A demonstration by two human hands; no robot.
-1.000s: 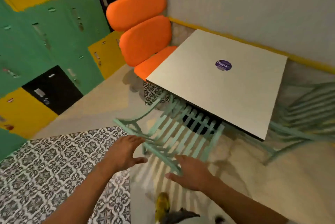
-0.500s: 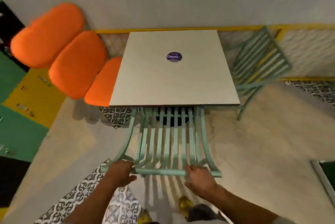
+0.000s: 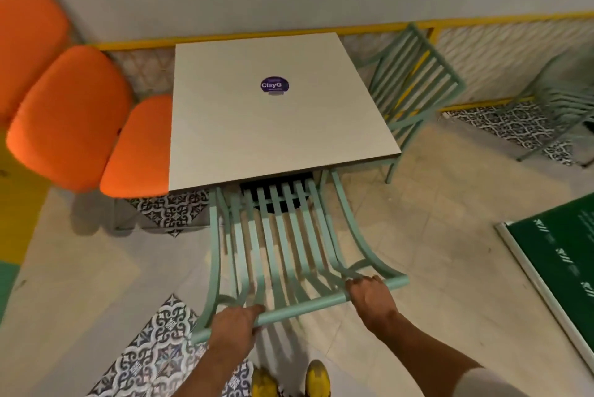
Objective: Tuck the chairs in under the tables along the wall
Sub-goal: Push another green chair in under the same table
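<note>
since half a second ago the view has tipped a little, so the top rail of the mint slatted chair [image 3: 283, 245] now runs on a slant, its right end farther forward than its left, and both hands have settled into a firmer grasp on it. the left hand [image 3: 233, 327] is closed over the rail near its left end, fingers curled round the front; the right hand [image 3: 369, 295] is closed on the rail near its right end, knuckles up. ahead of both hands the chair's slats run away and pass under the near edge of the pale square bench [image 3: 270, 126], so the seat is partly beneath it and the backrest is out on the near side. a round purple sticker [image 3: 274, 85] sits on the bench top, well beyond the hands. far to the left of the left hand, orange padded seats [image 3: 67, 117] stand against the bench's left side. beyond and to the right of the right hand a second mint chair [image 3: 414, 81] stands by the wall, and a third [image 3: 559, 104] farther right. yellow shoes [image 3: 316, 377] show below the hands.
</note>
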